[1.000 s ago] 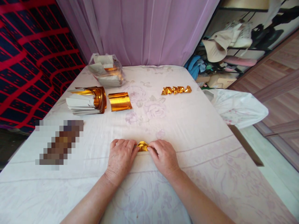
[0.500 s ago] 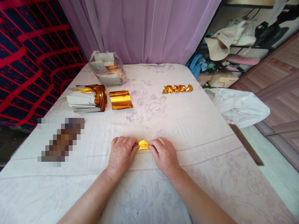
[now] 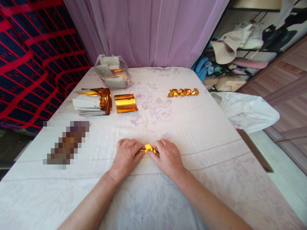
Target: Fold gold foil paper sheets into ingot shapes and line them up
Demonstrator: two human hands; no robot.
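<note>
- Gold foil piece lies between left hand and right hand, its ends gripped by both.
- Tablecloth gives open room beyond both hands, before the foil sheet.
- Folded gold pieces sit beyond the right hand, near the tablecloth's right edge.

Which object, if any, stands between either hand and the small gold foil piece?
Nothing visible: the left hand and right hand pinch the folded gold foil piece from opposite sides. The loose gold foil paper and row of shaped gold foil pieces lie farther back.
</note>
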